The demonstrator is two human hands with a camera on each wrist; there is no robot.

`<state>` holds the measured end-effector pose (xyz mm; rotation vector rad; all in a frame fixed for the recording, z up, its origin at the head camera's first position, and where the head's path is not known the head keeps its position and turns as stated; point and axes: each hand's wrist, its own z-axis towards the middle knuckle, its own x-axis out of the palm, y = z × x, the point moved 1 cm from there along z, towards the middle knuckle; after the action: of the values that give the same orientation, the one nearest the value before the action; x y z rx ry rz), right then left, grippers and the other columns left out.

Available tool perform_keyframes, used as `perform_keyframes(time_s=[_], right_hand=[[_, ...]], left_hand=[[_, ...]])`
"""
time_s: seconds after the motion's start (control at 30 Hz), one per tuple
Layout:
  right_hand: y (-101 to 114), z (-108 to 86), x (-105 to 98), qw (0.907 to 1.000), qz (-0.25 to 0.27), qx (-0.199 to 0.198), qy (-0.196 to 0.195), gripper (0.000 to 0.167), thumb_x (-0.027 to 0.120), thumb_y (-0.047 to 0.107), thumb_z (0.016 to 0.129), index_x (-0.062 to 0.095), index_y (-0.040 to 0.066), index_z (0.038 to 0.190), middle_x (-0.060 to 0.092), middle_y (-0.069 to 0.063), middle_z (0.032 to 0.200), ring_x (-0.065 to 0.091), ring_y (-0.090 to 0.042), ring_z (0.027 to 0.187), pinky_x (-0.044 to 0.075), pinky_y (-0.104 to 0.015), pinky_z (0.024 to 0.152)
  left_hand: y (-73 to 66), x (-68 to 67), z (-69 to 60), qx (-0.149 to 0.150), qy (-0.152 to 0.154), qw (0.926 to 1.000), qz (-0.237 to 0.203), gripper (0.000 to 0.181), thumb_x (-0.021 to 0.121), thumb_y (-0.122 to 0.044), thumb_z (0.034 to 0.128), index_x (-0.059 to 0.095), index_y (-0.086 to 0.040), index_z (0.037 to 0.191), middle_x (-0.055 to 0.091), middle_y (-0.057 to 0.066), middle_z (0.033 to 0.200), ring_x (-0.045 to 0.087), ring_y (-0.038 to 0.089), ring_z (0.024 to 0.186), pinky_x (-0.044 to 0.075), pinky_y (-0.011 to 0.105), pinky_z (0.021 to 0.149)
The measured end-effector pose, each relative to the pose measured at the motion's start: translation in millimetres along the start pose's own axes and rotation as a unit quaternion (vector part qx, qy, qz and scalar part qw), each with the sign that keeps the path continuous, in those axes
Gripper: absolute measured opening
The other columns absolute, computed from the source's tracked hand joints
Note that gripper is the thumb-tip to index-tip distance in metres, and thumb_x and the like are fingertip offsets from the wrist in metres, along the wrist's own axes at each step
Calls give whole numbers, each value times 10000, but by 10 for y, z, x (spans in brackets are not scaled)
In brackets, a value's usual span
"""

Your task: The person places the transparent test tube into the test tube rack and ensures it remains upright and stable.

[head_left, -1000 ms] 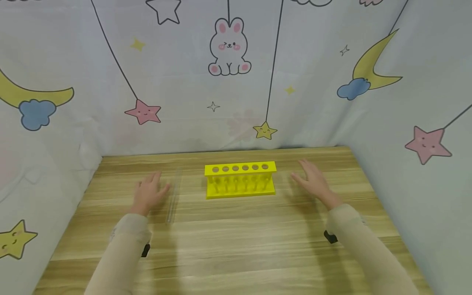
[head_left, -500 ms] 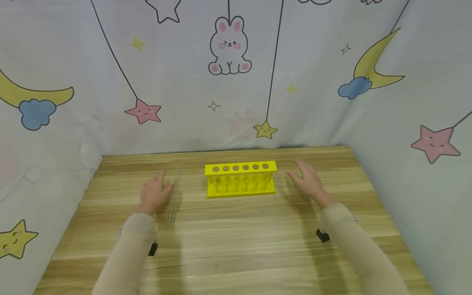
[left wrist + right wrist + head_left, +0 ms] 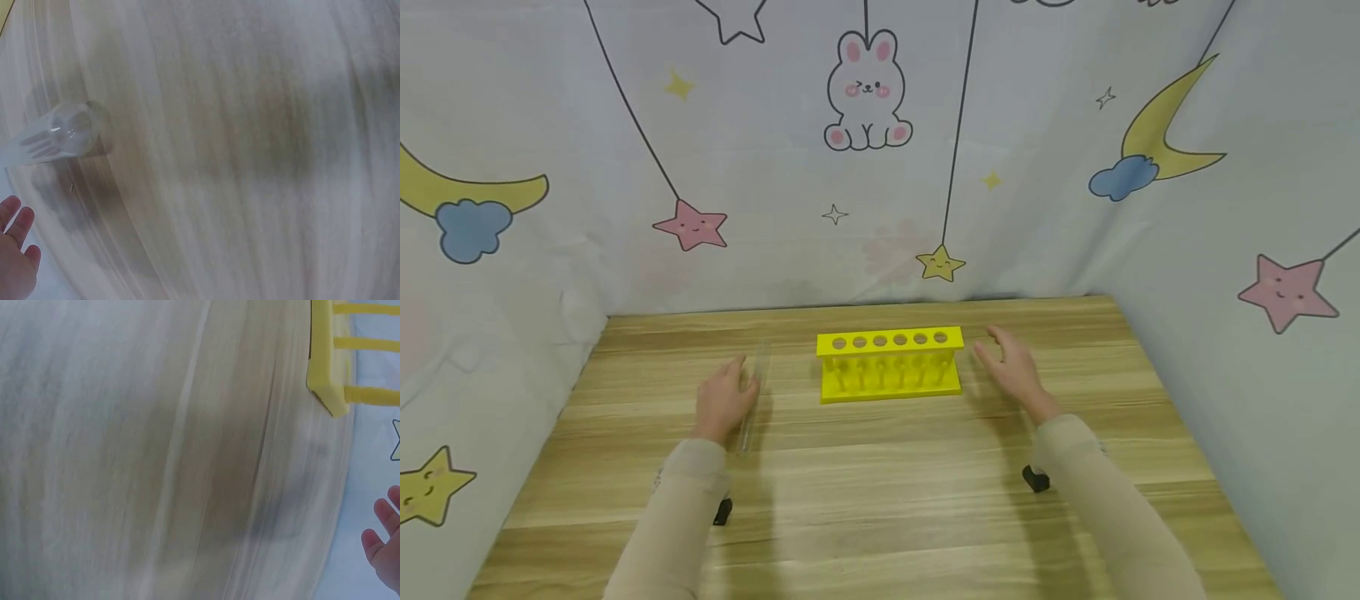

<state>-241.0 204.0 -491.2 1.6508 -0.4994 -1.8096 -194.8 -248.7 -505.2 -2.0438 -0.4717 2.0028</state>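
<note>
On the desk (image 3: 865, 492), a clear tube (image 3: 748, 429) points front to back, its rounded end nearest, beside the left hand (image 3: 722, 404), fingers relaxed; a yellow rack (image 3: 891, 392) stretches left to right, 6 holes facing up, near the right hand (image 3: 1013, 368), likewise loose.

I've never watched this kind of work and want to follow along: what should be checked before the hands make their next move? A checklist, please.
1. Tube lying on the table, left of the rack: ok.
2. Rack upright, its six top holes facing up: ok.
3. Left hand within easy reach of the tube: ok, it looks right beside it.
4. Tube gripped: not ok, no fingers are curled round it.
5. Right hand free and apart from the rack: ok, it is open on the rack's right.
6. Tube free of cracks: cannot tell, the pictures are too soft.
</note>
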Motion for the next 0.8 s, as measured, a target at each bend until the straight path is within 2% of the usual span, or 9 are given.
perform_keyframes(time_s=[0.2,0.43,0.6,0.8], right_hand=[[56,48,49,9974,694,178,-52,555,447,414,895,414,11,1275,470,-191,1271,434,-344,1155,362,-497,954],[148,85,122,9871,1499,549,-153,525,432,415,901,430,23,1251,510,-186,1209,459,-324,1114,378,-500,935],[205,95,194,9812,1789,694,-191,483,425,391,909,446,27,1226,519,-197,1200,473,-321,1102,387,-476,941],[246,134,263,9751,2006,918,-247,522,423,413,904,429,22,1249,511,-187,1207,475,-306,1102,410,-436,935]], left_hand=[[22,32,3,24,-77,10000,-56,563,444,-281,875,303,4,1340,377,279,1318,368,453,1182,271,604,953],[25,71,21,45,-317,9994,-158,553,464,-279,872,329,11,1324,391,273,1310,374,443,1178,276,585,969],[14,84,26,45,-435,9990,-109,545,478,-274,861,353,11,1308,412,275,1290,399,451,1150,305,579,952],[0,93,33,-4,-485,9988,-42,548,487,-267,852,355,11,1305,412,275,1287,412,455,1131,317,573,942]])
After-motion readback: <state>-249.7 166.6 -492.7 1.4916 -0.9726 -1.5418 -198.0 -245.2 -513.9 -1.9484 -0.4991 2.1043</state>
